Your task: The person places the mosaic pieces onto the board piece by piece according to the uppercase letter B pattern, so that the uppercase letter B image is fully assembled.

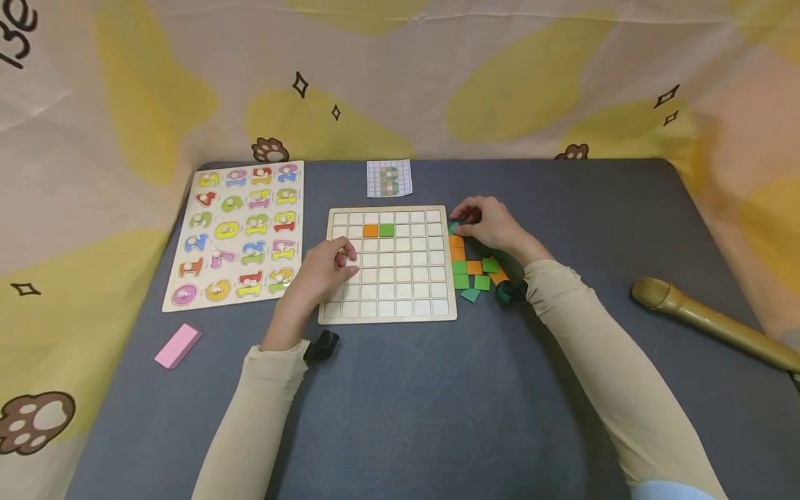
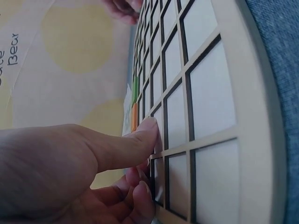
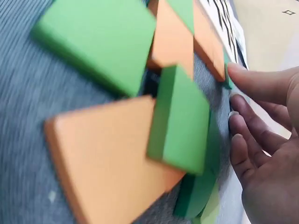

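Observation:
A wooden grid board (image 1: 403, 292) with white squares lies in the middle of the table. An orange tile (image 1: 371, 230) and a light green tile (image 1: 387, 230) sit side by side in its second row. My left hand (image 1: 325, 271) is over the board's left side, fingers loosely bent, with nothing visible in them. Beyond the board's upper right edge, the thumb and fingers of my right hand (image 1: 490, 223) pinch a dark green tile (image 3: 228, 74), mostly hidden by them. Loose green and orange tiles (image 3: 107, 154) lie beneath that wrist, some overlapping.
Behind the board lies a small pattern card (image 1: 389, 179). A number puzzle board (image 1: 242, 214) stands to the left, with a pink block (image 1: 178, 346) in front of it. A gold microphone (image 1: 706, 319) lies at the right. A patterned cloth (image 1: 400, 76) hangs behind the table.

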A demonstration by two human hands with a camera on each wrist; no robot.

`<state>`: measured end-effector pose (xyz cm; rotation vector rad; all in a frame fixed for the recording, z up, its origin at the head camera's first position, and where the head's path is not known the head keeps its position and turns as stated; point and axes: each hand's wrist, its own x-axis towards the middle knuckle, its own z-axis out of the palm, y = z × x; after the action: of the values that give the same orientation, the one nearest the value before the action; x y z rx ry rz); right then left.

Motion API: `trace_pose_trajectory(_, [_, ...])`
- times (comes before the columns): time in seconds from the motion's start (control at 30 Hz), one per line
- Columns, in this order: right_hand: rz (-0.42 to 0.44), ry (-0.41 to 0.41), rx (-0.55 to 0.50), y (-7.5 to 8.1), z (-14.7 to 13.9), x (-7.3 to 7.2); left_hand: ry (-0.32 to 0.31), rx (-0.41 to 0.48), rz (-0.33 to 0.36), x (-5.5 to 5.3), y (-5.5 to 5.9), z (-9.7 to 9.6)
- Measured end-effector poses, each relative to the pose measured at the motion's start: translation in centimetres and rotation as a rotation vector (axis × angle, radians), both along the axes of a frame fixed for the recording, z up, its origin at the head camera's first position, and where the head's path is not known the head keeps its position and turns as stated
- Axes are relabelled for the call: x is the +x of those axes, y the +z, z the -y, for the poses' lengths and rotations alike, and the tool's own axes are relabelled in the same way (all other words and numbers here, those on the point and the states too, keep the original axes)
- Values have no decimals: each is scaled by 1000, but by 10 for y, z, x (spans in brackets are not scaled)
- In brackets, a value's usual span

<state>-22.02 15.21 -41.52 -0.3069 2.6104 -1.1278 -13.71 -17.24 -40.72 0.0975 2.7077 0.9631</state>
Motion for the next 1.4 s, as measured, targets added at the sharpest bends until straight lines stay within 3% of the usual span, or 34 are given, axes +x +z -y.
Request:
trace_pose_trajectory(0.63, [-12,36,-5,3,3,0,2,-7,-6,0,1,2])
trace_pose_trajectory(0.8, [4,9,-25,5,4,0,-2,-7,-6,1,0,1])
trace_pose_trajectory(1.0, [0,-17,-140,2,18,4,-11,0,-19,2,-1,1])
trace_pose_trajectory(1.23, [-37,-72,-152,-4,40,8,-15,11,-27,2,3,0])
trace_pose_trajectory(1.4, [-28,-50,-147,-2,53,9,-6,0,-15,2,2,-1])
